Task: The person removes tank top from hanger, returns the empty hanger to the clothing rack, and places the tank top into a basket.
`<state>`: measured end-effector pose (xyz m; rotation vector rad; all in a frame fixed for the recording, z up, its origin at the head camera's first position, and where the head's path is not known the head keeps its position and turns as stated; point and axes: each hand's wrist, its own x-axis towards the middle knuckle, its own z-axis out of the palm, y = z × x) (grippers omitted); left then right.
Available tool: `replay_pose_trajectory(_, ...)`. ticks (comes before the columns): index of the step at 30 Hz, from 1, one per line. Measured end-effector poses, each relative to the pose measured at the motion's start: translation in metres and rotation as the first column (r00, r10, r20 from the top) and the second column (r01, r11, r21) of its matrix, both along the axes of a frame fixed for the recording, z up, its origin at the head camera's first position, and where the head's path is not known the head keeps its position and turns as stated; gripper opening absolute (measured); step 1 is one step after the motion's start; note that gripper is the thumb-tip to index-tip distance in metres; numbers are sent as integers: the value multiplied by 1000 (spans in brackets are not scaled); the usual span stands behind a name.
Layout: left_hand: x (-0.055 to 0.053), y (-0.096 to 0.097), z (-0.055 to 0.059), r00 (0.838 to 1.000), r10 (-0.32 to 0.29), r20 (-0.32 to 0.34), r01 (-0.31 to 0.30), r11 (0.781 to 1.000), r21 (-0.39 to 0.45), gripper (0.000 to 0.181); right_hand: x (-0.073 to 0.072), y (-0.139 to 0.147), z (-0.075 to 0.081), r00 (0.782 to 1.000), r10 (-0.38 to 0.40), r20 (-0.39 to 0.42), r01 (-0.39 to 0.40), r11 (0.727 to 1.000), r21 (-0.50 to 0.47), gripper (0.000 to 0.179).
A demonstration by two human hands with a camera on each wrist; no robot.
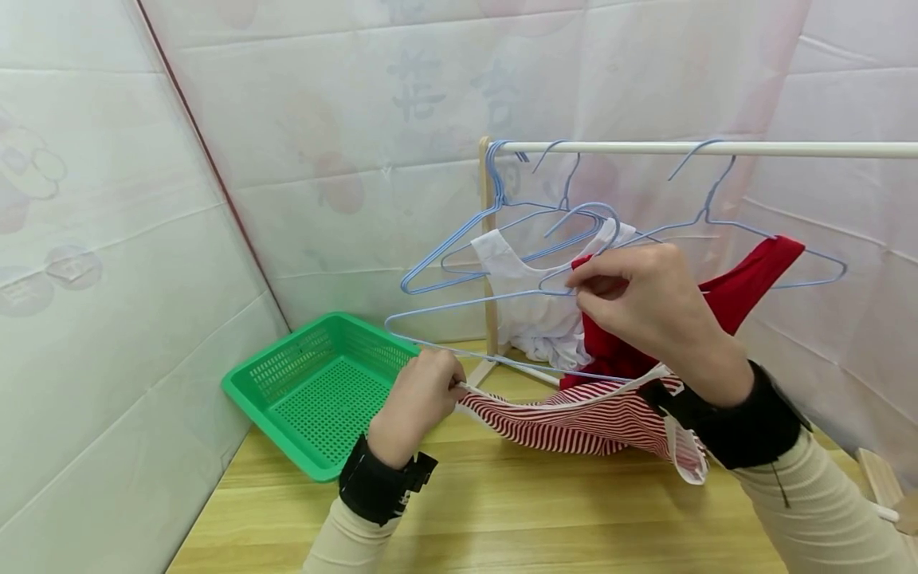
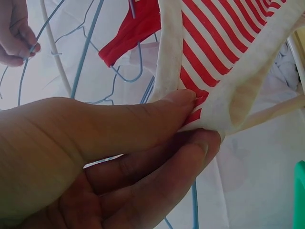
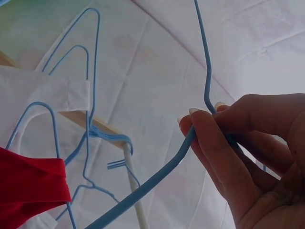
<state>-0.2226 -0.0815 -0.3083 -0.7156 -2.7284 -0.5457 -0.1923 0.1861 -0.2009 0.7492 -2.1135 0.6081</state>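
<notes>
My left hand [image 1: 423, 391] pinches a shoulder strap of a red-and-white striped tank top [image 1: 574, 426] with white trim. In the left wrist view, thumb and fingers hold the striped strap [image 2: 194, 114] at its end. The rest of the tank top sags low over the table towards the right. My right hand [image 1: 649, 295] grips a blue wire hanger [image 1: 466, 302] near the neck, as the right wrist view shows between thumb and fingers. The hanger's left corner reaches out above my left hand. Its lower bar overlaps the tank top's upper edge on the right.
A white rail [image 1: 803, 149] on a wooden stand crosses behind my hands. From it hang a white top [image 1: 516, 295], a red top [image 1: 753, 287] and several bare blue hangers [image 1: 441, 253] at the left end. A green basket [image 1: 240, 391] stands left on the wooden table [image 1: 516, 518].
</notes>
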Motion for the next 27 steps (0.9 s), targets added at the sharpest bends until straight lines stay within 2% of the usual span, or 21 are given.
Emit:
replay_pose_trajectory(8, 0, 2, -1, 1000, -4, 6, 4, 1000, -6, 18, 0, -6, 8, 1000, 28, -11, -29, 999, -40, 23)
replay_pose_trajectory(16, 0, 2, -1, 1000, -10, -9, 10, 1000, 2, 15, 3, -13, 17, 1000, 7, -21, -7, 999, -33, 19)
replay_pose_trajectory(22, 1, 3, -2, 1000, -19, -14, 19, 1000, 3, 14, 4, -14, 21, 1000, 20, -14, -21, 997, -71, 17)
replay_pose_trajectory(27, 1, 3, -1, 1000, -19, 8, 19, 1000, 9, 13, 6, -11, 23, 1000, 9, -23, -11, 996, -94, 17)
